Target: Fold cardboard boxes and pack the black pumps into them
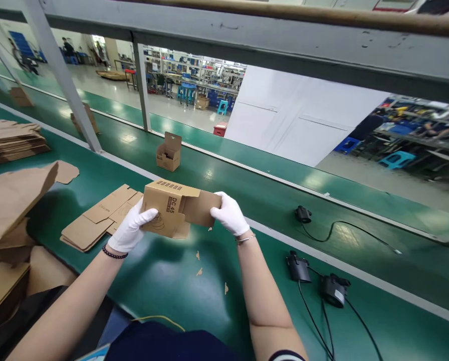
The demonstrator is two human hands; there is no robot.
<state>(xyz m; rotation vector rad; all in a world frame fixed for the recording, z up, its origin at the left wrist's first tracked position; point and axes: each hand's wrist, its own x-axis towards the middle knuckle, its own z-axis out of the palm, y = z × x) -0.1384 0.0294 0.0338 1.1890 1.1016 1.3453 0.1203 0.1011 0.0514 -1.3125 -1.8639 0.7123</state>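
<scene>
A brown cardboard box (162, 208) marked "DC 45" is held up over the green bench, its flap end facing right. My left hand (133, 225), in a white glove, grips the closed left end with the thumb on the printed face. The gloved right hand (230, 213) pinches the long end flap (202, 206) between thumb and fingers. Flattened cartons (92, 220) lie just beyond my left hand. Small cardboard scraps (199, 272) are scattered on the bench below the box.
Black pumps with cables (333, 290) sit on the bench at right; another black pump (303, 214) is on the conveyor (247, 185). An open box (169, 153) stands on the conveyor ahead. Stacked cardboard (12, 143) lies at left. A metal post (59, 70) rises at the conveyor's edge.
</scene>
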